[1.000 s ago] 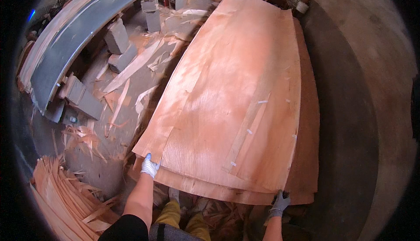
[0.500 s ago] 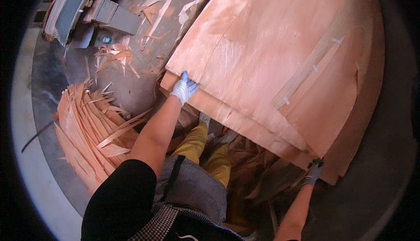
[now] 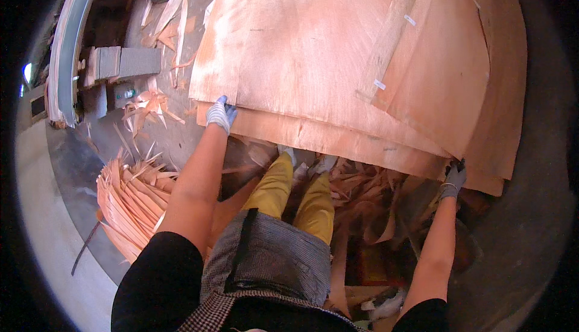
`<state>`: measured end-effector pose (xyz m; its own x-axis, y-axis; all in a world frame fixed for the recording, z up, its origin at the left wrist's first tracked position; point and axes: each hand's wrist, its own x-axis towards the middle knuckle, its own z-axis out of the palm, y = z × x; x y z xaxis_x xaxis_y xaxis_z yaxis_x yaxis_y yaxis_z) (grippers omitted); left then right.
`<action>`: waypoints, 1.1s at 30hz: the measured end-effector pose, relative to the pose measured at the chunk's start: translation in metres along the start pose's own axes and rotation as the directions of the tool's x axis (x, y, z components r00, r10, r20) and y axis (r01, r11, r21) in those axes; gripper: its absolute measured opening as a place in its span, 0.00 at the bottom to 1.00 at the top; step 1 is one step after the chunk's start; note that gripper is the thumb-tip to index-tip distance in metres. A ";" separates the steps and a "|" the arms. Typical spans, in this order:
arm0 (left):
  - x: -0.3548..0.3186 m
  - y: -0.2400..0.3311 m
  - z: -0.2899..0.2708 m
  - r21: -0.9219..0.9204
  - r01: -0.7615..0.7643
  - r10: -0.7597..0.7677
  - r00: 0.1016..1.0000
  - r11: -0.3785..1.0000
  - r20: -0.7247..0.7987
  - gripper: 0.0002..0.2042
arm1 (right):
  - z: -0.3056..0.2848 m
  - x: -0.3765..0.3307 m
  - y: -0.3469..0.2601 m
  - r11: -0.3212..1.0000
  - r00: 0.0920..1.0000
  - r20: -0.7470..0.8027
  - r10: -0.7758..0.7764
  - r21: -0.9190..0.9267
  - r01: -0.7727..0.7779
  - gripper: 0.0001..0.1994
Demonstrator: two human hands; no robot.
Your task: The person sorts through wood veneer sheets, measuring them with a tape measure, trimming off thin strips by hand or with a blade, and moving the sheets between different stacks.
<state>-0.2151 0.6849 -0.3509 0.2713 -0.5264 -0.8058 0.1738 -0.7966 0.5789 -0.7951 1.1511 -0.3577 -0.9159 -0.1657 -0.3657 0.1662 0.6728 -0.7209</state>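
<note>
While both arms reach forward from the lower edge of the head view, the left hand (image 3: pixel 221 115) in a pale glove grips the near left corner of the top veneer sheet (image 3: pixel 313 48), its fingers curled over the edge and pinching the thin wood. The right hand (image 3: pixel 453 178), in a darker grey glove with a thin bracelet at the wrist, closes on the near right corner of the same pile, fingers wrapped under the edge; how far they curl beneath cannot be told. The veneer sheet is large, reddish-orange and lies flat on a stack of veneer sheets (image 3: pixel 494 91) that fills the upper middle and right of the view, its lower layers stepping out toward the person. A lighter wooden patch strip (image 3: pixel 392 30) runs slantwise across the top sheet, and two small white rectangular labels (image 3: pixel 379 84) sit on it, one near its lower end and one higher up by its edge. Below the stack's near edge stand the person's legs in yellow trousers (image 3: pixel 283 187), among loose veneer scraps (image 3: pixel 362 193). To the left a fan of narrow veneer strips (image 3: pixel 129 202) lies on the grey floor (image 3: pixel 72 175). Farther up left, grey concrete blocks (image 3: pixel 123 62) sit beside a long curved grey-blue panel (image 3: pixel 67 54)
</note>
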 end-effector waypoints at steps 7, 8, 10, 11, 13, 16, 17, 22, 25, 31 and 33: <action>0.015 -0.003 -0.005 -0.039 0.074 -0.076 0.996 0.996 -0.050 0.14 | 0.005 -0.007 -0.008 0.983 0.987 0.088 0.137 0.110 -0.146 0.18; 0.015 -0.002 -0.001 -0.039 0.095 -0.096 0.995 0.995 -0.025 0.13 | 0.006 -0.016 -0.011 0.996 0.999 0.019 -0.036 -0.077 0.038 0.19; 0.013 -0.002 0.004 -0.037 0.124 -0.124 0.992 0.992 0.009 0.12 | 0.003 -0.024 -0.011 0.885 0.968 0.037 -0.247 -0.399 0.241 0.21; 0.013 -0.003 0.007 -0.037 0.143 -0.142 0.989 0.989 0.033 0.12 | -0.006 -0.024 -0.006 0.810 0.957 0.079 -0.278 -0.517 0.278 0.22; 0.030 -0.003 0.017 -0.011 0.188 -0.186 0.978 0.982 0.095 0.11 | -0.029 -0.034 0.020 0.782 0.987 0.091 -0.129 -0.603 0.158 0.24; 0.032 -0.006 -0.018 -0.050 0.172 -0.168 0.983 0.984 0.069 0.11 | 0.000 -0.085 -0.058 0.728 0.991 0.109 -0.075 -0.673 0.129 0.28; 0.037 -0.008 -0.017 -0.049 0.180 -0.175 0.980 0.982 0.091 0.12 | -0.013 -0.096 -0.048 0.677 0.990 0.135 -0.046 -0.724 0.130 0.28; 0.000 -0.010 -0.012 -0.090 0.203 -0.180 0.960 0.975 0.212 0.16 | -0.049 -0.158 0.006 0.563 0.839 0.341 0.424 -0.825 0.050 0.29; -0.048 -0.031 0.012 0.445 -0.034 -0.107 0.951 0.895 0.288 0.18 | -0.050 -0.211 0.066 0.435 0.716 0.353 0.602 -0.897 0.076 0.28; -0.203 -0.083 0.165 0.179 -0.850 0.147 0.121 -0.495 0.982 0.15 | -0.012 -0.187 0.061 0.683 0.691 0.631 0.353 -0.679 0.270 0.27; -0.183 -0.112 0.170 0.231 -0.795 -0.006 0.283 -0.561 0.959 0.16 | 0.015 -0.176 0.018 0.803 0.811 0.560 0.168 -0.555 0.217 0.24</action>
<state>-0.4453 0.8204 -0.2896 -0.8322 -0.4290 -0.3513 -0.5319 0.7967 0.2871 -0.6255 1.1813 -0.3154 -0.5102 -0.4252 -0.7476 -0.2681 0.9046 -0.3315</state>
